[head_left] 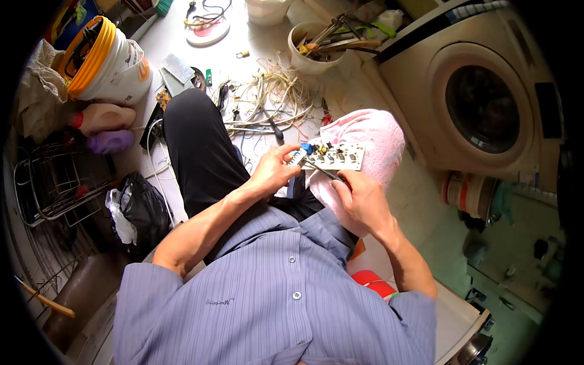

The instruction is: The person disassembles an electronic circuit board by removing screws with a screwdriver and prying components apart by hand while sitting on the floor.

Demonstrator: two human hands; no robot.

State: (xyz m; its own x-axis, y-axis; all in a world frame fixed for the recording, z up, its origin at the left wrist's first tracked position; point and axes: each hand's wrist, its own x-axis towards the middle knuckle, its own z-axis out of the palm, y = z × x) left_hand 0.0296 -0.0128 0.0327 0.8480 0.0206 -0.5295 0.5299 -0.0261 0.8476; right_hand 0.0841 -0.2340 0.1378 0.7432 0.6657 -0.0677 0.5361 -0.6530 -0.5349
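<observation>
A pale circuit board (348,157) covered with small parts, a blue one among them, lies over my right thigh on a pink towel (371,126). My left hand (277,168) grips the board's left end between thumb and fingers. A slim dark tool with a thin shaft (323,171) is closed in my right hand (365,198). Its tip reaches the board's lower left part, close to my left fingers. Whether the tip touches the board, and what kind of tool it is, I cannot tell.
Tangled wires (274,94) cover the floor beyond my knees. Behind them stands a white bucket of tools (307,59). A front-loading washing machine (420,79) is at the right. On the left are a yellow-rimmed bucket (118,73), bottles, a black plastic bag (146,207) and a wire rack (58,194).
</observation>
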